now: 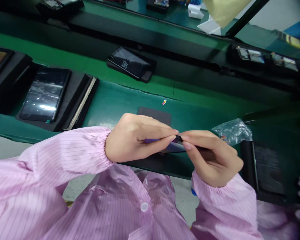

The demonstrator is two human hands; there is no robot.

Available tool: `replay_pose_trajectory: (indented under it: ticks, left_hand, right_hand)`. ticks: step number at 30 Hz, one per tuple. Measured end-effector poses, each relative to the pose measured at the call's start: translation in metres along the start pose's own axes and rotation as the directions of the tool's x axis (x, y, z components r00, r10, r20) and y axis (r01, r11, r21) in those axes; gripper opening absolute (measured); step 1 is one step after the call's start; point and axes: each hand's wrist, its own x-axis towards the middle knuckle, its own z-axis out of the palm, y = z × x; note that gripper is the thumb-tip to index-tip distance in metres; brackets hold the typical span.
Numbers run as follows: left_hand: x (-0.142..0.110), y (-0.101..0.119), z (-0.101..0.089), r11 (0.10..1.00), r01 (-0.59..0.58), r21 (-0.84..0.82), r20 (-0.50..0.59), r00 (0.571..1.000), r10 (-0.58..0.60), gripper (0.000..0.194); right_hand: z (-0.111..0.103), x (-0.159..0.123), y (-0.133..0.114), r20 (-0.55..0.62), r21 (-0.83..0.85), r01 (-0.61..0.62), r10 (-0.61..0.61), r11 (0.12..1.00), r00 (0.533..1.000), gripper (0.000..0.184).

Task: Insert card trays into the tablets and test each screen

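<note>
In front of my chest my two hands meet at the fingertips. My left hand (137, 136) is closed in a pinch on one end of a small black piece (178, 137), and my right hand (212, 155) pinches its other end. Its exact kind is too small to make out. Below the fingers lies a flat device with a glossy, purplish screen (173, 147), mostly covered by my hands. A dark grey foam pad (155, 115) shows behind my left hand.
Left on the green bench, a tablet (43, 95) rests on dark foam pads. Another black device (130, 61) lies on a block at the back. A small coloured sticker (164, 102), a clear plastic bag (233, 131) and a dark device (267, 166) lie rightward.
</note>
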Motion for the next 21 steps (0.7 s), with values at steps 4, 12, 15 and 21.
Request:
replay_pose_trajectory:
  ticks: [4, 12, 15, 21]
  left_hand:
    - [0.004, 0.009, 0.0, 0.968, 0.216, -0.126, 0.021, 0.976, -0.216, 0.013]
    - [-0.002, 0.012, -0.001, 0.949, 0.261, -0.178, 0.047, 0.965, -0.256, 0.016]
    - [-0.005, 0.004, 0.0, 0.99, 0.084, -0.112, 0.05, 0.996, -0.079, 0.019]
    - [-0.01, -0.012, 0.002, 0.991, -0.122, 0.056, 0.078, 0.99, 0.117, 0.018]
  right_hand:
    - [-0.004, 0.003, -0.012, 0.038, 0.017, -0.242, 0.242, 0.97, 0.97, 0.022]
    - [-0.001, 0.011, -0.021, 0.058, 0.002, -0.263, 0.262, 0.965, 0.963, 0.015]
    - [0.004, 0.007, -0.014, 0.001, -0.059, -0.039, 0.039, 0.998, 0.999, 0.027]
    - [0.009, 0.005, -0.003, 0.001, -0.136, 0.113, -0.113, 0.984, 0.994, 0.049]
